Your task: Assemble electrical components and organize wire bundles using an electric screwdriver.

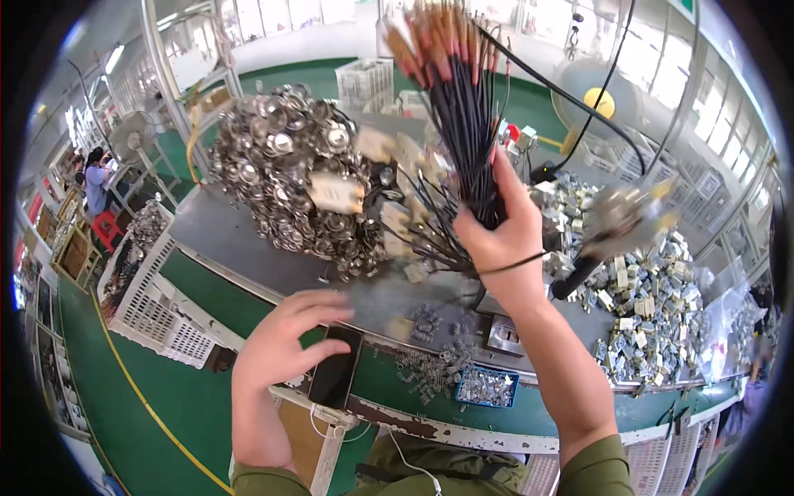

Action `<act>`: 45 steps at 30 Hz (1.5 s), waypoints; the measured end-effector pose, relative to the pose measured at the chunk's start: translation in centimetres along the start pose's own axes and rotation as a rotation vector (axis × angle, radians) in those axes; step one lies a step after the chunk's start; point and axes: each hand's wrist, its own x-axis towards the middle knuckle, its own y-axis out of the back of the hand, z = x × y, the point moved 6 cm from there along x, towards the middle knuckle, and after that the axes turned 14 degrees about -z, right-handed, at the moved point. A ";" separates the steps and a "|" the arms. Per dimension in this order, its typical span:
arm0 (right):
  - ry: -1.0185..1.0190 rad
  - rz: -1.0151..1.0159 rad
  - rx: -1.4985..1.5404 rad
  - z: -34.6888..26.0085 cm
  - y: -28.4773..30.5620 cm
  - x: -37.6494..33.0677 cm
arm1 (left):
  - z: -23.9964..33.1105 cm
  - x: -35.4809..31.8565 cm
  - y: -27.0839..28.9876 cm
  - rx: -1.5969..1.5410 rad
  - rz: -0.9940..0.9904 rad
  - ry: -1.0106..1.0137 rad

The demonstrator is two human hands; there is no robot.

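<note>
My right hand (511, 236) is raised over the worktable, its fingers wrapped round a thick bundle of black cables (463, 124). Copper-coloured ends point up and away from me, slightly blurred. From below the grip, loose thin strands trail over the table. My left hand (285, 335) is empty, fingers stretched and apart, beside a dark smartphone (337, 369) at the table's near edge. Small metal springs (434, 360) lie right of the phone. Near them are a square metal fixture (505, 335) and a blue tray (488, 388) of small shiny parts.
A tall heap of round shiny metal parts (281, 182) covers the table's left. Small metal blocks (645, 306) are heaped at right, near a blurred hanging device (620, 223). A white crate (157, 318) stands left of the table. People (95, 178) are far left.
</note>
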 end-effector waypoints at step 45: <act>0.026 -0.168 0.056 -4.5 -1.2 -8.8 | 8.9 4.5 -0.9 -0.654 0.256 -0.176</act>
